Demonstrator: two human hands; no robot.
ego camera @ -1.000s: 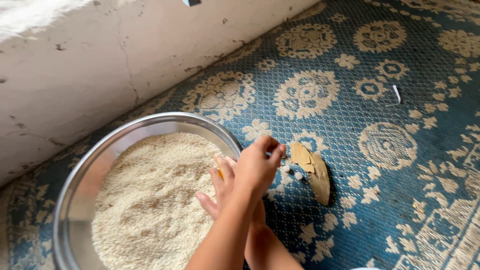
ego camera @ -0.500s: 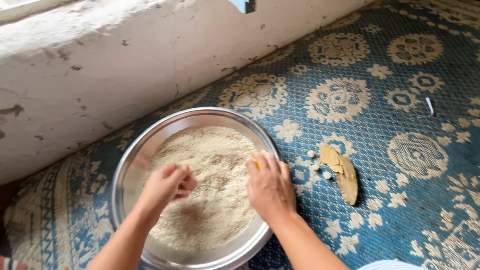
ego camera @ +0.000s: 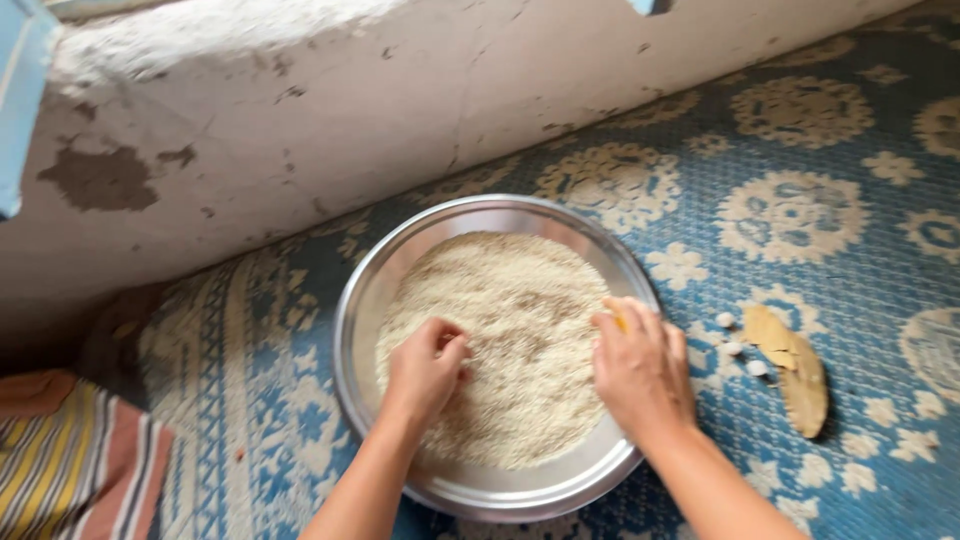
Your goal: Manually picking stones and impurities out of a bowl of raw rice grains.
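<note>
- Sorting step in hand, by the look of it: both hands work through pale uncooked rice [ego camera: 510,330] heaped in a round shiny steel basin [ego camera: 362,300] on the blue-and-cream patterned floor mat [ego camera: 800,150].
- Left hand [ego camera: 425,365]: fingers curled narrow, tips bunched down into the grains as if pinching sth; what sits betw. them can't be made out.
- Right hand [ego camera: 640,365]: palm down at the basin's right rim, fingers close together over rim & rice edge; a small yellow bit [ego camera: 620,322] shows just past the fingertips. Whether it's gripped or only lying there I can't tell.
- Next move prob. calls for a fine pinch and a lift clear of the rim w/o dragging grains out.
- Beyond the right fingers, on the mat: small white pebble-like bits [ego camera: 735,335] beside dry tan leaf-like scraps [ego camera: 795,365].
- Hard to see: frame is motion-blurred; basin's near edge partly behind the forearms; striped cloth [ego camera: 70,465] cut off at lower left; cracked whitewashed wall [ego camera: 300,120] behind.
</note>
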